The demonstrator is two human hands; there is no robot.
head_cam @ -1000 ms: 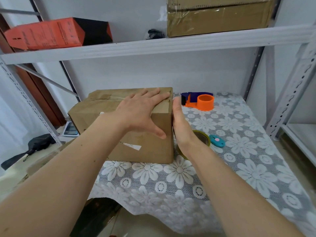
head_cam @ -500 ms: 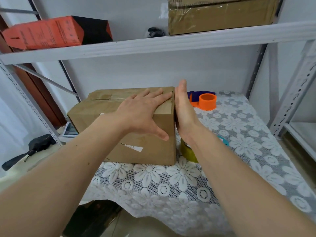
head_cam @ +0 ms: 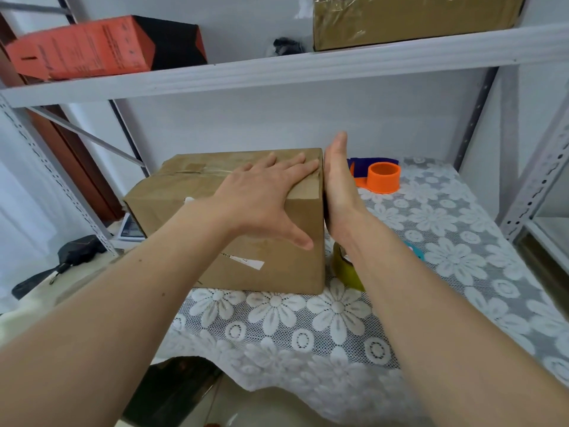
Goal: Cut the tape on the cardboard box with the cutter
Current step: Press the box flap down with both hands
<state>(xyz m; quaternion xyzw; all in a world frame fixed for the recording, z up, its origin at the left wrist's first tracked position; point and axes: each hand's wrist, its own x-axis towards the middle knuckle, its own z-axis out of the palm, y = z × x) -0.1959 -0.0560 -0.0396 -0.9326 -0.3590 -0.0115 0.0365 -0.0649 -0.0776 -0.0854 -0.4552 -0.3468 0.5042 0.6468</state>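
Observation:
A brown cardboard box (head_cam: 191, 192) sealed with clear tape along its top stands on the lace-covered shelf (head_cam: 462, 241). My left hand (head_cam: 264, 198) lies flat on the box's top right corner, fingers straight, thumb down the front face. My right hand (head_cam: 337, 183) stands edge-up with straight fingers, pressed flat against the box's right side. The teal cutter (head_cam: 415, 251) lies on the cloth right of my right forearm, mostly hidden by it.
A roll of olive tape (head_cam: 345, 269) sits by the box's lower right corner. An orange and blue tape dispenser (head_cam: 380, 177) stands behind my right hand. Above, a shelf carries a red-black box (head_cam: 92, 47) and a wrapped carton (head_cam: 409, 16). Metal uprights (head_cam: 535, 186) stand at right.
My right hand slid up and back along the box's right side, from low by the tape roll to above the top edge. The left hand stayed flat on top.

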